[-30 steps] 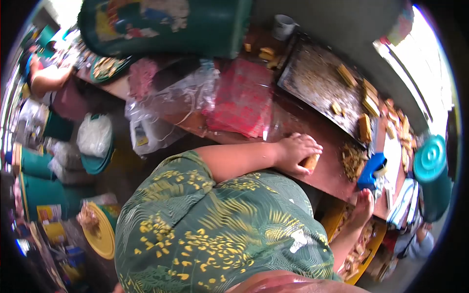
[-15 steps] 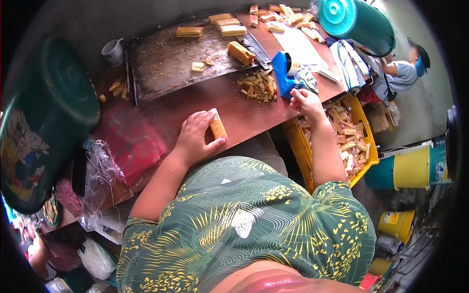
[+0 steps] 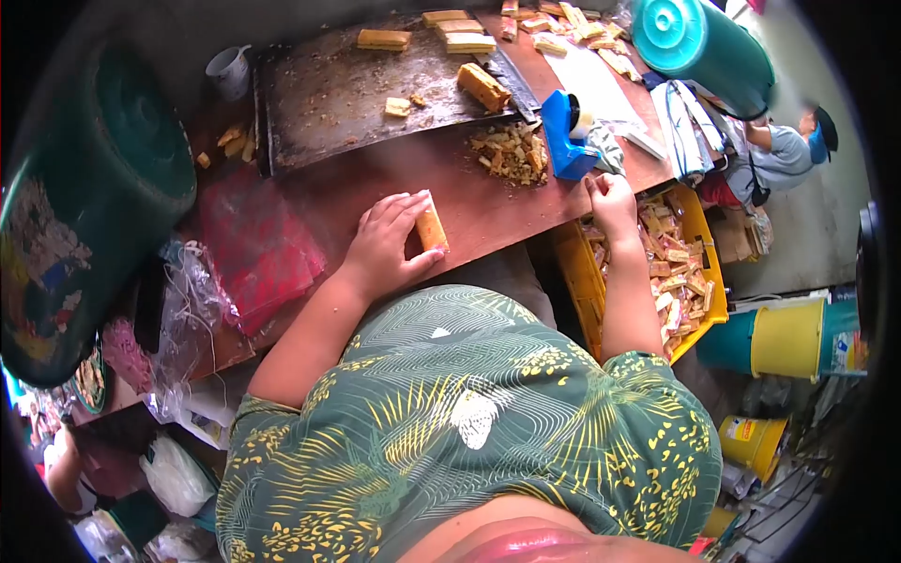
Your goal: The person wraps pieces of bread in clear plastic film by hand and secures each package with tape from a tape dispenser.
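My left hand (image 3: 387,246) rests on the brown tabletop, fingers and thumb around the two ends of a golden-brown cake bar (image 3: 432,228). The bar lies near the front edge of the table. My right hand (image 3: 613,205) is closed in a pinch beside the blue tape dispenser (image 3: 569,141). Whatever sits between those fingertips, if anything, is too small to make out. Just left of the dispenser is a heap of broken cake pieces (image 3: 511,155).
A dark baking tray (image 3: 328,103) holds several bars. A yellow crate (image 3: 715,291) full of wrapped pieces stands below my right forearm. Pink plastic bags (image 3: 258,249) lie at left by a large green bin (image 3: 141,141). Another person (image 3: 784,155) sits at far right.
The view has shifted slightly, so the table things appear further right. My right hand has drawn back a little from the tape dispenser, its fingers more curled. My left hand keeps its hold.
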`<state>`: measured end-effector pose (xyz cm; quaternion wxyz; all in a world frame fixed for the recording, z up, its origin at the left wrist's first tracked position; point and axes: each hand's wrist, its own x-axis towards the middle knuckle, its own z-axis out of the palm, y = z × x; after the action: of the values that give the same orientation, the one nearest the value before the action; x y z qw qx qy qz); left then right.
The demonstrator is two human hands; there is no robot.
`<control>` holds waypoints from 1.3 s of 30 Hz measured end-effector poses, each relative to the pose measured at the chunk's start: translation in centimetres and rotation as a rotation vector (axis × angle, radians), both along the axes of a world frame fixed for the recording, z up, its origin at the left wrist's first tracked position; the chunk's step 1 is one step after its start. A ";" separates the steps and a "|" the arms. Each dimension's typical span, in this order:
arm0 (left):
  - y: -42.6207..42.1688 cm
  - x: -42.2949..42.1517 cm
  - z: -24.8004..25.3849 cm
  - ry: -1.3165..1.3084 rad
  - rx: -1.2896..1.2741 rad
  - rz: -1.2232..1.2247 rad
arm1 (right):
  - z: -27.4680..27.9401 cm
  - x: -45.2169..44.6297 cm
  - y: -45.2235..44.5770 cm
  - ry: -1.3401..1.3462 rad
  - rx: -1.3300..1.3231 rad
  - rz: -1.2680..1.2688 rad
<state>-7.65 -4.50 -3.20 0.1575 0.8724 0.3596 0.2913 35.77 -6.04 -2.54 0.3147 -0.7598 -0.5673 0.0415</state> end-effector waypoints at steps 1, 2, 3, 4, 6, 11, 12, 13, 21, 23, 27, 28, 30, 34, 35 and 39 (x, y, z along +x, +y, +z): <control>0.0 0.0 -0.1 0.002 0.000 -0.006 | 0.3 -1.6 -0.2 0.095 -0.013 0.055; 0.0 -0.1 -0.2 0.005 0.001 -0.015 | 0.6 -3.4 -0.4 0.192 -0.026 0.105; -0.2 0.0 0.1 0.003 0.011 0.002 | 0.6 -5.9 -0.6 0.239 0.009 0.226; -0.4 0.1 0.4 0.023 0.023 0.019 | 0.4 -8.0 -0.7 0.291 -0.060 0.364; -0.6 0.2 0.8 0.062 0.052 0.048 | 1.4 -13.7 -2.1 0.424 -0.156 0.611; 0.2 0.0 -0.7 -0.062 0.041 -0.018 | 1.1 -19.9 -1.2 0.503 -0.111 0.962; 0.3 0.0 -0.9 -0.076 0.045 -0.020 | 0.5 -20.2 0.1 0.469 -0.125 0.930; 0.2 -0.1 -1.0 -0.104 0.035 -0.013 | 0.2 -20.3 0.8 0.433 -0.138 0.901; 1.2 1.0 0.9 -0.234 -0.150 0.062 | 0.0 -20.9 1.6 0.525 -0.242 0.734; 2.5 1.7 0.3 -0.260 -0.147 0.078 | 0.0 -21.0 1.6 0.534 -0.253 0.729; 3.7 2.7 -0.2 -0.331 -0.289 0.155 | 0.3 -20.7 1.7 0.394 -0.192 0.825; 3.9 2.9 -0.7 -0.374 -0.265 0.189 | 0.0 -20.6 1.8 0.392 -0.185 0.851; 4.1 2.8 -0.8 -0.423 -0.280 0.200 | 0.0 -20.6 1.9 0.375 -0.170 0.873; 3.4 1.9 -0.3 -0.334 -0.310 0.130 | 2.5 -21.9 1.1 0.283 -0.263 0.847; 3.6 1.8 -0.6 -0.338 -0.248 0.147 | 2.0 -22.4 1.0 0.151 -0.130 0.848; 3.7 -0.3 0.0 -0.402 -0.157 0.165 | 2.8 -22.3 1.2 0.059 -0.183 0.901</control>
<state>-7.91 -0.82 -3.23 0.2690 0.7494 0.4127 0.4424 13.46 -4.86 0.31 0.2132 -0.4605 -0.8259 0.2457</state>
